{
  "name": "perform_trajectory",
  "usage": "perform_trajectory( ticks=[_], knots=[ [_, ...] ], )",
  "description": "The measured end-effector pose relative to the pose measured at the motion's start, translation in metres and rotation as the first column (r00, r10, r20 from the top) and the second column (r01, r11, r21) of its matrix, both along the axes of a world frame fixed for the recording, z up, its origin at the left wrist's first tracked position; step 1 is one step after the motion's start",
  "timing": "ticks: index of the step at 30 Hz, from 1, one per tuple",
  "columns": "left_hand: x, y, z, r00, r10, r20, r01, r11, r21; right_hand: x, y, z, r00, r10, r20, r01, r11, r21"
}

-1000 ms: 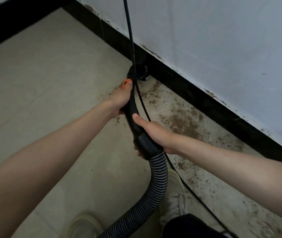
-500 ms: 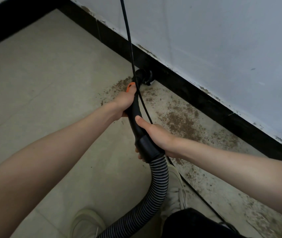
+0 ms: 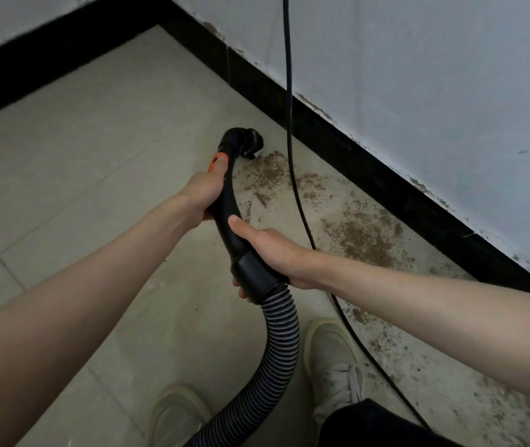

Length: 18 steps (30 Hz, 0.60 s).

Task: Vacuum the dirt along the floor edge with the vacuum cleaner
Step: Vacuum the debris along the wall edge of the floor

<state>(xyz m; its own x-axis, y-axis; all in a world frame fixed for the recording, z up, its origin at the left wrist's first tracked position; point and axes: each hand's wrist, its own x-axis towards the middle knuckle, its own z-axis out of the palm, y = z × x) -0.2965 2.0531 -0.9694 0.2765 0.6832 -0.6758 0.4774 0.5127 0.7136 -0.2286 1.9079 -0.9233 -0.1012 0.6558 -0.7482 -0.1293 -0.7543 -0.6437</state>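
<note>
A black curved vacuum handle (image 3: 229,201) with an orange button (image 3: 217,160) ends in a black nozzle (image 3: 247,141) that points down at the tiled floor. My left hand (image 3: 204,195) grips the upper part of the handle, just below the orange button. My right hand (image 3: 273,253) grips the lower part, at the black collar where the ribbed grey hose (image 3: 281,346) begins. Brown dirt (image 3: 360,233) lies scattered on the floor beside the black baseboard (image 3: 370,175), starting right at the nozzle.
A thin black power cord (image 3: 288,91) hangs down the white wall (image 3: 418,75) and trails across the dirty floor. My two light shoes (image 3: 333,366) stand near the bottom edge. Another black baseboard (image 3: 47,53) meets the first at the corner, top centre.
The nozzle and both hands have pulled back from the baseboard toward the left edge of the dirt patch. The view has shifted, showing more of the corner.
</note>
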Motion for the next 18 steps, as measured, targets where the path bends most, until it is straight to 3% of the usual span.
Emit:
perform_trajectory(
  ticks=[18],
  knots=[
    [0.023, -0.014, -0.005, 0.992, -0.126, 0.011, 0.127, 0.99, -0.06, 0.005, -0.02, 0.006, 0.995, -0.099, 0.012, 0.1, 0.994, -0.051]
  ],
)
